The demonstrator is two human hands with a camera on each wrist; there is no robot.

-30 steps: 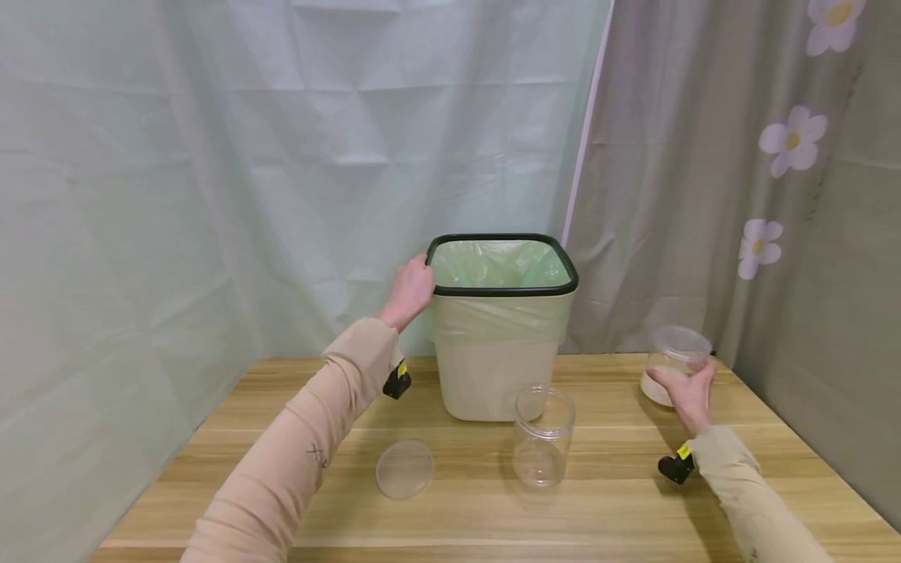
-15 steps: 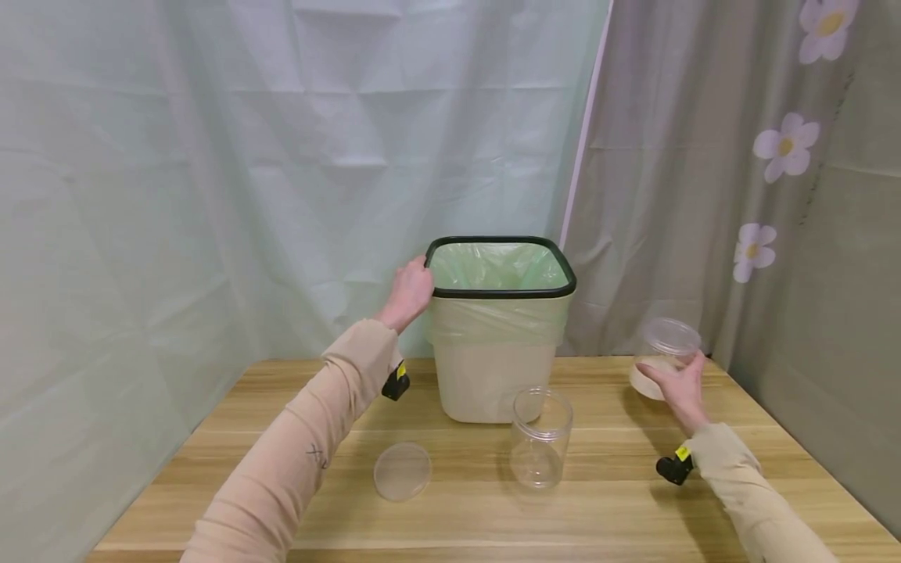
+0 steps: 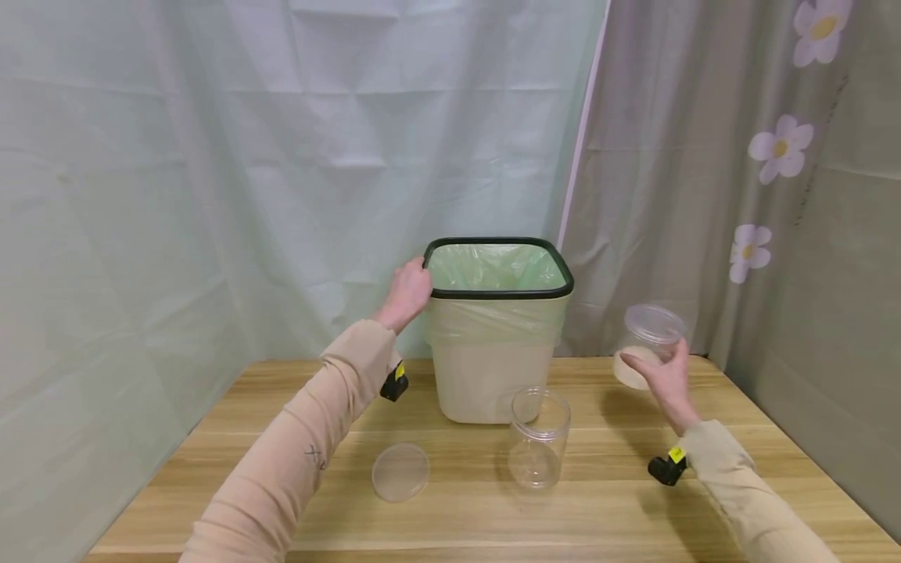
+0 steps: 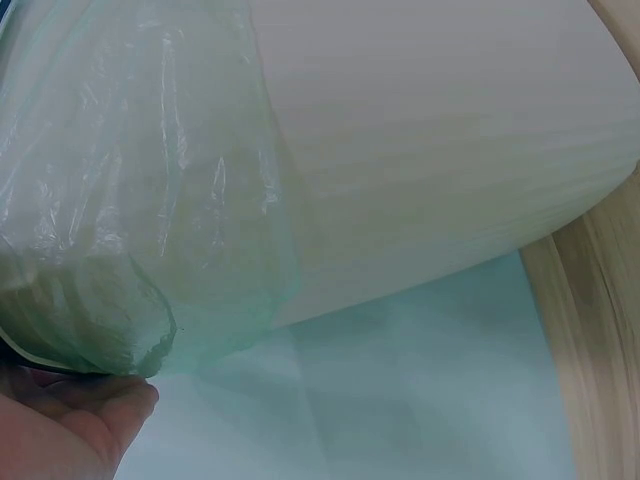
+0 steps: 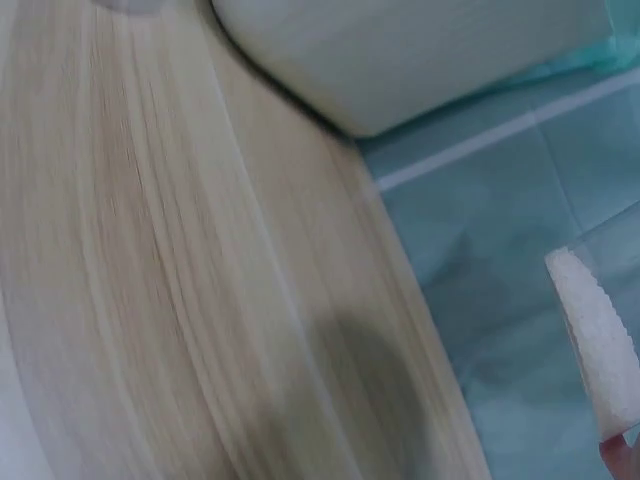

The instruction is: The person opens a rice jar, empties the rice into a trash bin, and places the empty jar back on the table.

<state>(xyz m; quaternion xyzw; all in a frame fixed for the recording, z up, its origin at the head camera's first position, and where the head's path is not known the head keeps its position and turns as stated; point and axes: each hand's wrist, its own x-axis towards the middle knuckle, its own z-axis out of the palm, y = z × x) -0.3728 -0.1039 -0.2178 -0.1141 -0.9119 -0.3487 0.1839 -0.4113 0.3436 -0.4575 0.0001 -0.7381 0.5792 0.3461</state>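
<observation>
My left hand (image 3: 408, 291) grips the black rim (image 3: 501, 294) of a cream trash bin (image 3: 493, 367) at its left corner. A pale green liner bag (image 4: 150, 190) is folded over the bin's outside, as the left wrist view shows. On the right, my right hand (image 3: 670, 385) holds a clear plastic jar (image 3: 637, 356) with a clear top and white grainy stuff in its lower part. The jar is off the table, with a shadow under it. At the right edge of the right wrist view, the white grains (image 5: 598, 335) show through its wall.
An open clear jar (image 3: 540, 438) stands in front of the bin. Left of it a round clear lid (image 3: 400, 472) lies flat on the wooden table (image 3: 479, 520). Curtains (image 3: 317, 195) hang behind and at both sides.
My right hand has lifted the jar of white grains off the table and moved it left, toward the bin. The left hand stays on the bin's rim.
</observation>
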